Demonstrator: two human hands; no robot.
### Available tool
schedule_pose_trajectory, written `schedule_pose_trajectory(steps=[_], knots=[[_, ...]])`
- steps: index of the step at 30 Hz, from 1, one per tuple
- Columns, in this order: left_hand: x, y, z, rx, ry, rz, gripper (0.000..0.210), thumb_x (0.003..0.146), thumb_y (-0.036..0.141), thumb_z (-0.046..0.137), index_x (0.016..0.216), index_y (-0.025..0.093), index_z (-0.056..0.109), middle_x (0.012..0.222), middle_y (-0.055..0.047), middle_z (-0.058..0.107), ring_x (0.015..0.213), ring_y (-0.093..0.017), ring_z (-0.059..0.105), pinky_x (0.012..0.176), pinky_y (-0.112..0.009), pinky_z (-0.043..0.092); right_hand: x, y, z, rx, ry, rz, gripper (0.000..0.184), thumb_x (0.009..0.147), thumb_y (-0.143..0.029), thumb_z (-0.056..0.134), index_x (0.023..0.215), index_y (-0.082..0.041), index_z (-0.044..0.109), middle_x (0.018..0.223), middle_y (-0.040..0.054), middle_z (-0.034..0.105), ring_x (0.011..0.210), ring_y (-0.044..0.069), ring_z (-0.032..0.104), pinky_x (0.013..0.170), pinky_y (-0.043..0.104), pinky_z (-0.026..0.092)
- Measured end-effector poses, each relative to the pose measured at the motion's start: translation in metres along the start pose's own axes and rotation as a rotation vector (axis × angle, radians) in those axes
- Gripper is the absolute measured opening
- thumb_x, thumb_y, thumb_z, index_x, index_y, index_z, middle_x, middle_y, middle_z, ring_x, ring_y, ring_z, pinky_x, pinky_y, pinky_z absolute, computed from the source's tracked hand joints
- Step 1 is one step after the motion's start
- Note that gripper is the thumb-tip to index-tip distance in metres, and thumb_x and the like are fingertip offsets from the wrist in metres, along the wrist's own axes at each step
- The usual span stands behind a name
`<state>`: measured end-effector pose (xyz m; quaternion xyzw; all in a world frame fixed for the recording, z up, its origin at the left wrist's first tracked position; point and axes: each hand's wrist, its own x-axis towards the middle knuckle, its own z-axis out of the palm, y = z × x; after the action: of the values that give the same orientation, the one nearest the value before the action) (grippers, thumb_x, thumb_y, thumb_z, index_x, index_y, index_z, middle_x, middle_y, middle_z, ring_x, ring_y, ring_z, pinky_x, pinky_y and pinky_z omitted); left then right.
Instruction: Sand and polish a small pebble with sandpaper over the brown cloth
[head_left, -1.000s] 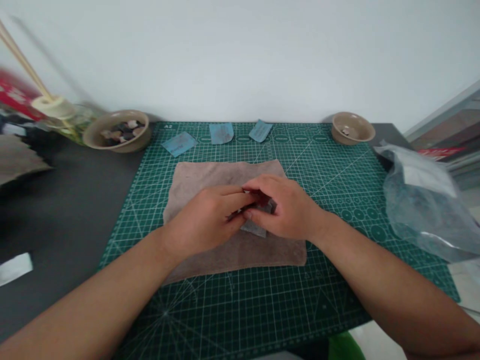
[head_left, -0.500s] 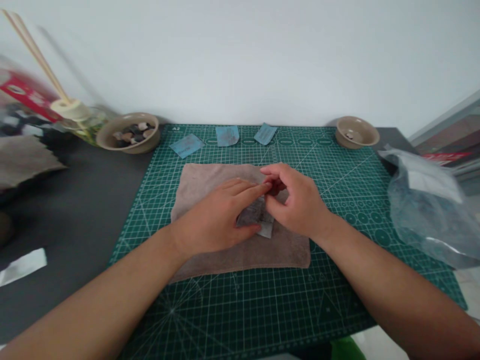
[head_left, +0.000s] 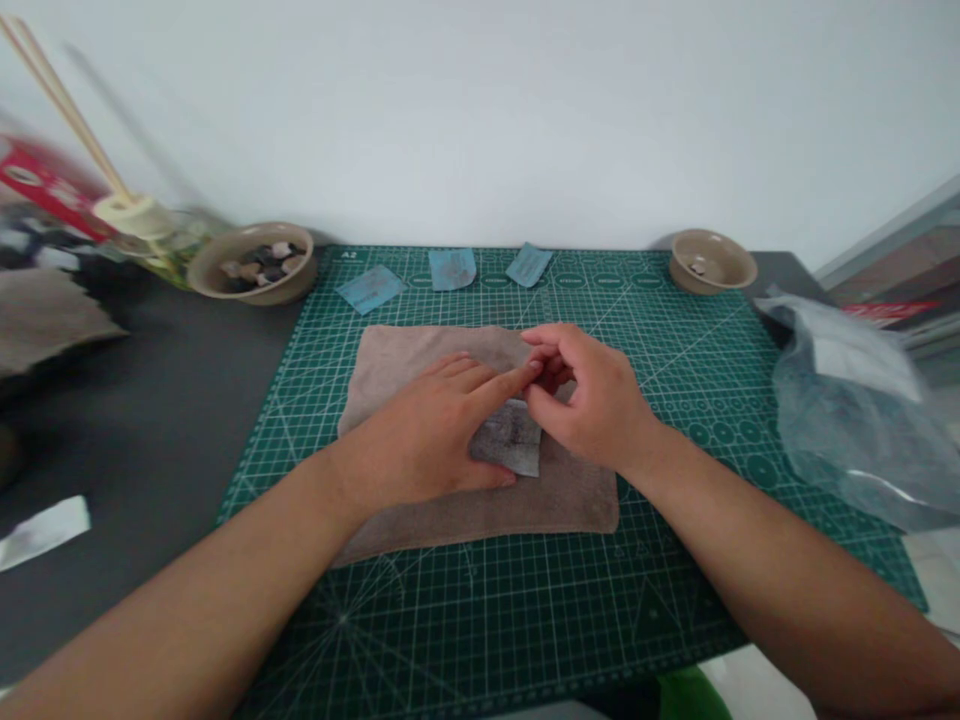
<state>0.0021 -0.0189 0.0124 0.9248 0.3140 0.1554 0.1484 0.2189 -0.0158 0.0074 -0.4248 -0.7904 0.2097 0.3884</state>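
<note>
My left hand (head_left: 431, 430) lies flat with fingers stretched over a small grey sheet that looks like worn sandpaper (head_left: 514, 440), darkly smudged in the middle. Its thumb rests at the sheet's lower edge, and its index fingertip meets the fingers of my right hand (head_left: 589, 395). That right hand is closed in a pinch above the sheet's upper right corner; whatever it pinches is hidden by the fingers. Beneath the sheet is a brownish-pink cloth (head_left: 480, 515), spread on a green cutting mat (head_left: 525, 590).
Three blue printed pieces (head_left: 452, 270) lie along the mat's back. A bowl of stones (head_left: 251, 265) stands back left beside a reed diffuser (head_left: 135, 215); another bowl (head_left: 712, 262) holding a small bit stands back right. A clear plastic bag (head_left: 847, 410) lies at right, a white scrap (head_left: 45, 530) at left.
The right hand has shifted slightly up off the sheet, so more of the sheet's dark-smudged face shows. The sheet's right edge now looks straighter. The left hand has barely moved.
</note>
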Motion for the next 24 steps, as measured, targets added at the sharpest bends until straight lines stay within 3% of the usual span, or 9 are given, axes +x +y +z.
schedule_pose_trajectory(steps=[7, 15, 20, 24], knots=[[0.001, 0.002, 0.000, 0.048, 0.070, -0.089, 0.107, 0.073, 0.045, 0.085, 0.159, 0.020, 0.026, 0.137, -0.019, 0.061, 0.124, -0.039, 0.058, 0.106, -0.057, 0.046, 0.000, -0.003, -0.001, 0.068, 0.049, 0.075, 0.040, 0.081, -0.014, 0.064, 0.121, -0.020, 0.058, 0.096, 0.0041, 0.070, 0.079, 0.017, 0.068, 0.078, 0.035, 0.059], [0.002, -0.002, 0.002, -0.059, 0.112, -0.094, 0.113, 0.070, 0.048, 0.087, 0.160, 0.027, 0.021, 0.145, -0.016, 0.057, 0.128, -0.036, 0.059, 0.107, -0.053, 0.048, -0.004, -0.004, 0.001, 0.137, 0.019, 0.001, 0.046, 0.082, -0.010, 0.063, 0.125, -0.023, 0.058, 0.104, 0.0043, 0.070, 0.093, 0.018, 0.070, 0.082, 0.033, 0.062], [0.002, -0.003, -0.004, -0.060, 0.112, -0.112, 0.100, 0.073, 0.050, 0.085, 0.154, 0.021, 0.035, 0.151, -0.018, 0.052, 0.135, -0.036, 0.053, 0.111, -0.053, 0.045, -0.004, -0.005, 0.000, 0.183, 0.052, 0.069, 0.042, 0.081, -0.010, 0.062, 0.121, -0.021, 0.059, 0.100, 0.0039, 0.071, 0.088, 0.017, 0.073, 0.076, 0.029, 0.062], [0.003, -0.003, -0.006, -0.044, 0.044, -0.127, 0.065, 0.077, 0.050, 0.081, 0.131, 0.021, 0.061, 0.130, -0.012, 0.066, 0.121, -0.033, 0.061, 0.104, -0.050, 0.050, 0.002, -0.011, -0.002, 0.427, 0.048, 0.298, 0.033, 0.080, -0.015, 0.065, 0.113, -0.021, 0.059, 0.092, 0.0015, 0.073, 0.070, 0.015, 0.073, 0.062, 0.026, 0.062]])
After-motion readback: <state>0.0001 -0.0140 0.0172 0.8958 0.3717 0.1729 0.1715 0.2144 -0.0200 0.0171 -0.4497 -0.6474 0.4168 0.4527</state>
